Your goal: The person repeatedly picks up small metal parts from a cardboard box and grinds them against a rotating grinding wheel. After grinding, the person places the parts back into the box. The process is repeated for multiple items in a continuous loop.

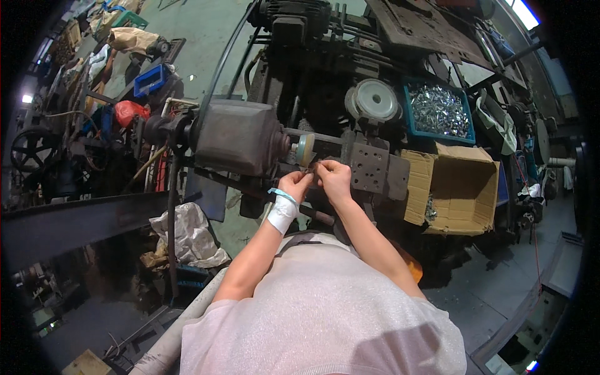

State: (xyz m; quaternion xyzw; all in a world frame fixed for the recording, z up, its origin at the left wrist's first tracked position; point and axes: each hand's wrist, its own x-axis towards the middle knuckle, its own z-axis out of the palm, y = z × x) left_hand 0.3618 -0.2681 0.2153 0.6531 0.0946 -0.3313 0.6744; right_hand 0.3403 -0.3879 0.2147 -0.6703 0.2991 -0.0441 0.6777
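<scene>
My left hand (pixel 295 186) and my right hand (pixel 334 179) meet in front of a grinding machine, fingertips almost touching. Both are closed in a pinch. Whatever they pinch is too small and dark to name. A white wrap and a pale blue band circle my left wrist. Just beyond the fingers is a small wheel (pixel 305 150) with a tan and bluish rim, mounted on the spindle of a dark grey machine head (pixel 234 137). To the right of my right hand lies a metal plate (pixel 370 167) with several holes.
An open cardboard box (pixel 465 197) with some small shiny parts stands at the right. Behind it, a teal crate (pixel 470 128) holds a heap of shiny metal pieces. A pale round disc (pixel 376 100) sits beyond the plate. A white sack (pixel 187 234) lies at lower left.
</scene>
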